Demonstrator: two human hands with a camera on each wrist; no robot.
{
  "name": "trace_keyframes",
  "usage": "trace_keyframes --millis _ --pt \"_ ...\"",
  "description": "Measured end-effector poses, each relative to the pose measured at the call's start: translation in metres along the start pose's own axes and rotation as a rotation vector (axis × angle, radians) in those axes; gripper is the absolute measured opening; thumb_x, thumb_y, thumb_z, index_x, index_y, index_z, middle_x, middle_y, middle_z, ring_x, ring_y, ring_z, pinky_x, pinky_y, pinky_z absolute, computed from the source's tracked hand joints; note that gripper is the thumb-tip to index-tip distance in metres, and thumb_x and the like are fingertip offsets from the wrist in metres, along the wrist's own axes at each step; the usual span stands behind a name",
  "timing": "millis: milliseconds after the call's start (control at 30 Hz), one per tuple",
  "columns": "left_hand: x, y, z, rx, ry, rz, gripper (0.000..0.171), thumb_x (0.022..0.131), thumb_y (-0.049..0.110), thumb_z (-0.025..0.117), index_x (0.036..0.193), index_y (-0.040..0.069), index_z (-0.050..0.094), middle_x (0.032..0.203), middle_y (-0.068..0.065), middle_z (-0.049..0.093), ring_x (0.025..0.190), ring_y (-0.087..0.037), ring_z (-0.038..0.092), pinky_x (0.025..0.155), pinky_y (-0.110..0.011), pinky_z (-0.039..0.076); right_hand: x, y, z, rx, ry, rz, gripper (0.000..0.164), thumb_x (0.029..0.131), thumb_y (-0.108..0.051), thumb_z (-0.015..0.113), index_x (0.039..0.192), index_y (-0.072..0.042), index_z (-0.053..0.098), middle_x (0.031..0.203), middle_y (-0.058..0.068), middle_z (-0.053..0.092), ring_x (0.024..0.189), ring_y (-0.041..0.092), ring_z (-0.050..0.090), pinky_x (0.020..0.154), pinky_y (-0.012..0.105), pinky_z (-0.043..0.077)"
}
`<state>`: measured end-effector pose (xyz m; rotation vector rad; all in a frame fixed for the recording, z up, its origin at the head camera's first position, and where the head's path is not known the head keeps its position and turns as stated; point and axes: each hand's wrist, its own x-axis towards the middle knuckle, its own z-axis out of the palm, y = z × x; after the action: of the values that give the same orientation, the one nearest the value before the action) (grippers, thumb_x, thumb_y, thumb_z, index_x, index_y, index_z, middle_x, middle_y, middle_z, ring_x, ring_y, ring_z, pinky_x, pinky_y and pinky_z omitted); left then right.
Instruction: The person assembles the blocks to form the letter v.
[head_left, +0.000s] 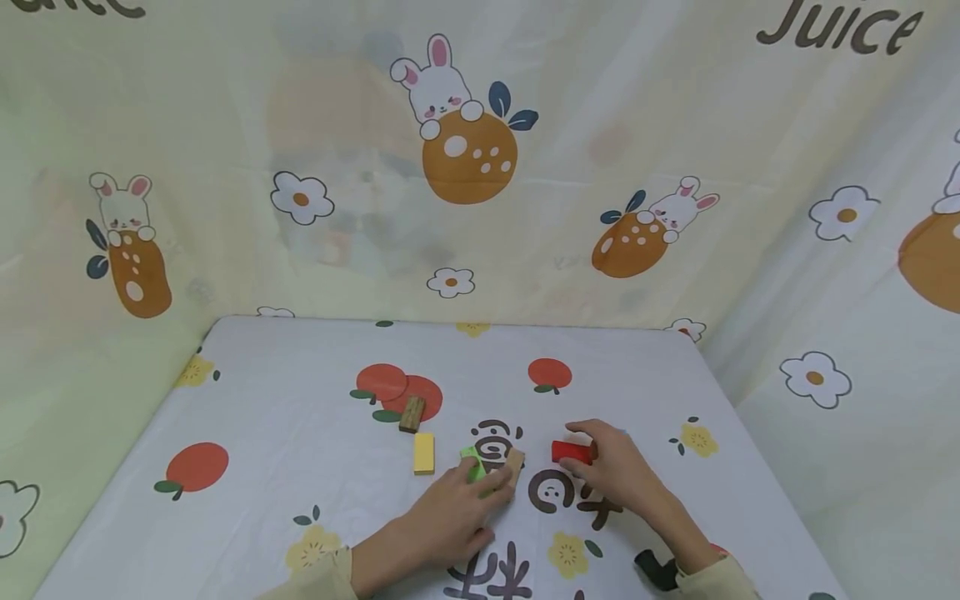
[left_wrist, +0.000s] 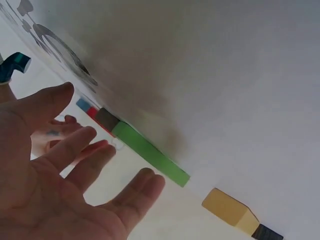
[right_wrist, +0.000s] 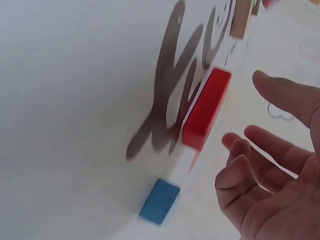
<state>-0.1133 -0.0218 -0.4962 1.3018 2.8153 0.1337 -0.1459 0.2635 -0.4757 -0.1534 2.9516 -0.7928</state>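
Note:
My left hand point(head_left: 457, 512) hovers at the green block point(head_left: 474, 462) and the light wooden block point(head_left: 514, 465), its fingers partly covering both in the head view. In the left wrist view, those fingers are spread and apart from the green block point(left_wrist: 152, 154). At the right end of the row, my right hand point(head_left: 618, 467) has thumb and fingers around the near side of the red block point(head_left: 571, 452). The right wrist view shows them loosely bent, with a gap to the red block point(right_wrist: 207, 109). A blue block point(right_wrist: 160, 202) lies beyond it, mostly hidden by the hand in the head view.
Left of the hands lie a yellow block point(head_left: 423, 454) and a dark wood-grain block point(head_left: 412, 413). A white printed cloth point(head_left: 285, 417) covers the table, and a patterned curtain point(head_left: 337, 125) stands behind it. A black curved piece point(head_left: 656, 571) sits at the right wrist.

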Motion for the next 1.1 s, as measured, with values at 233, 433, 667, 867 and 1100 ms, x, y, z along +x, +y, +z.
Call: trace_keyframes --millis 233,433,667,867,1100 --pt "-0.002 0.001 0.003 0.001 -0.019 0.015 0.060 0.098 0.043 0.072 0.155 0.031 0.053 0.170 0.005 0.043 0.140 -0.032 0.050 0.108 -0.047 0.055 0.000 0.021 -0.010 -0.036 -0.030 0.007 0.056 0.088 -0.024 0.087 0.138 -0.009 0.068 0.110 0.006 0.072 0.082 0.015 0.053 0.064 0.023 0.045" --pt "-0.004 0.002 0.006 -0.007 -0.034 -0.013 0.061 0.099 0.043 0.071 0.156 0.033 0.051 0.172 0.007 0.040 0.142 -0.030 0.047 0.102 -0.051 0.057 0.000 0.037 -0.013 -0.067 -0.017 -0.007 0.057 0.087 -0.022 0.087 0.139 -0.007 0.067 0.125 0.012 0.073 0.085 0.016 0.055 0.068 0.023 0.048" --pt "-0.002 0.003 0.005 -0.030 -0.062 -0.029 0.064 0.099 0.044 0.071 0.158 0.036 0.047 0.172 0.010 0.037 0.142 -0.028 0.044 0.101 -0.052 0.058 0.001 0.051 -0.021 -0.095 -0.019 -0.011 0.063 0.086 -0.019 0.088 0.142 -0.002 0.063 0.138 0.022 0.068 0.085 0.017 0.057 0.069 0.024 0.051" --pt "-0.002 0.003 0.005 -0.031 -0.078 -0.035 0.064 0.100 0.044 0.070 0.158 0.036 0.046 0.172 0.011 0.038 0.143 -0.028 0.044 0.103 -0.054 0.057 0.002 0.058 -0.028 -0.093 -0.069 0.035 0.070 0.085 -0.019 0.089 0.146 -0.002 0.059 0.140 0.025 0.065 0.087 0.020 0.058 0.075 0.032 0.056" --pt "-0.002 0.004 0.004 -0.027 -0.097 -0.044 0.064 0.100 0.045 0.070 0.159 0.037 0.045 0.173 0.011 0.037 0.146 -0.030 0.043 0.104 -0.054 0.057 0.002 0.067 -0.027 -0.102 -0.074 0.035 0.069 0.086 -0.014 0.087 0.146 0.001 0.058 0.138 0.025 0.065 0.086 0.019 0.056 0.072 0.028 0.054"
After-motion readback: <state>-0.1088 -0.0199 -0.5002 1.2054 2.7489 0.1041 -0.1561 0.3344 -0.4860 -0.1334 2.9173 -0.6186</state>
